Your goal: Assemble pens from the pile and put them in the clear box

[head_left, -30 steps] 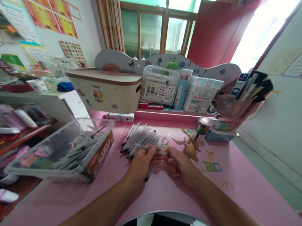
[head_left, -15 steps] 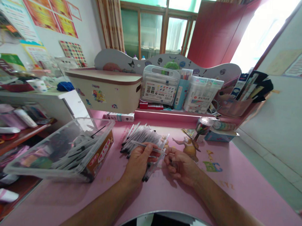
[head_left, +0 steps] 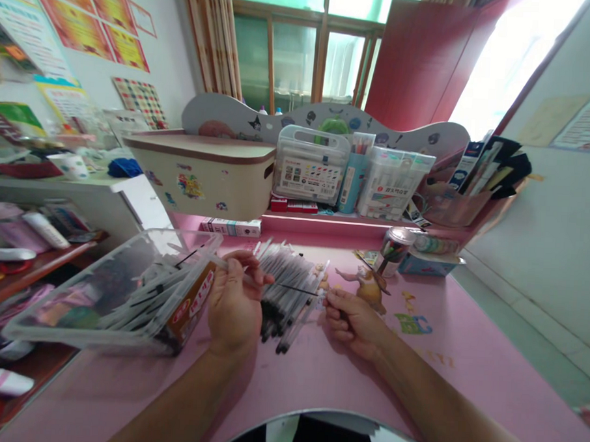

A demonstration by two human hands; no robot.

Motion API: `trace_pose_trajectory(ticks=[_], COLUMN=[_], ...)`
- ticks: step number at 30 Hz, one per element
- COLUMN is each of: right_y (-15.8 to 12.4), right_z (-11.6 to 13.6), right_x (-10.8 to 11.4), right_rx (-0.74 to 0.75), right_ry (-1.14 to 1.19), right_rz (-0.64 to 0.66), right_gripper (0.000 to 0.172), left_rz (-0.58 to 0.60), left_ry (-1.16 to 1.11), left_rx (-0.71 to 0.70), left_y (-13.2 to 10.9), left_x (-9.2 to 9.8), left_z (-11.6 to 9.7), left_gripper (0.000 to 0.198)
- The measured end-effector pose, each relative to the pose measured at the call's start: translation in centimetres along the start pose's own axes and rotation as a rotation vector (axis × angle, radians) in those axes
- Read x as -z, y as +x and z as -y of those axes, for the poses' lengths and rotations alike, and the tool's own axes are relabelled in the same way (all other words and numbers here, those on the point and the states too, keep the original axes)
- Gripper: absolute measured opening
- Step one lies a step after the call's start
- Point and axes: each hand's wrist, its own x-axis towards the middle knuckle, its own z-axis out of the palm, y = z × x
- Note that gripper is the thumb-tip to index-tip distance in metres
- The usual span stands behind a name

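My left hand [head_left: 235,306] is closed around a translucent pen barrel [head_left: 219,262], close to the clear bin's right side. Between my hands stretches a thin dark pen refill [head_left: 296,288]. Its light tip end is pinched in the fingers of my right hand [head_left: 352,318], and the other end runs toward the left fingertips. Whether the refill's far end is still inside the barrel is hidden. Under and behind the refill lies a pile of clear pens [head_left: 286,269] with black ends, spread on the pink desk [head_left: 308,378].
At left stands a clear plastic bin [head_left: 69,338] with more pens inside. A lidded cream box [head_left: 203,184], marker cases [head_left: 310,166] and a pen holder [head_left: 459,208] line the back shelf. On the right are a clear jar [head_left: 395,251] and scissors [head_left: 373,273].
My left hand has moved left with the barrel, away from my right hand. The dark refill now shows between them. My right hand has hardly moved.
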Motion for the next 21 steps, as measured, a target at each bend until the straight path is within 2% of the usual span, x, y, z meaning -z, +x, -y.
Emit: trace_pose_trajectory(ticks=[4, 10, 11, 13, 15, 17, 19, 21], right_y=[0.4, 0.2, 0.2, 0.0, -0.1, -0.3, -0.4, -0.5], right_z=[-0.2, 0.2, 0.3, 0.4, 0.4, 0.1, -0.2, -0.5], right_x=[0.4, 0.3, 0.2, 0.0, -0.3, -0.7, -1.0, -1.3], right_rx=[0.042, 0.058, 0.055, 0.040, 0.020, 0.010, 0.004, -0.006], right_ry=[0.066, 0.144, 0.157, 0.179, 0.181, 0.155, 0.112, 0.073], right_rz=[-0.034, -0.047, -0.047, -0.052, -0.061, -0.073, -0.084, -0.082], right_gripper=[0.028, 0.026, 0.026, 0.025, 0.023, 0.022, 0.022, 0.022], left_rz=[0.008, -0.021, -0.019, 0.019, 0.110, 0.194, 0.225, 0.214], left_ry=[0.013, 0.033, 0.051, 0.117, 0.196, 0.234, 0.230, 0.216], left_rx=[0.150, 0.062, 0.098, 0.266, 0.487, 0.628, 0.649, 0.606], left_y=[-1.3, -1.6, -1.6, -2.1, -2.9, -3.7, -4.2, -4.3], left_x=[-0.2, -0.3, -0.3, -0.3, -0.4, -0.5, -0.6, -0.6], left_z=[0.5, 0.4, 0.4, 0.6, 1.1, 1.8, 2.4, 2.7], left_gripper=[0.015, 0.008, 0.007, 0.016, 0.028, 0.034, 0.030, 0.025])
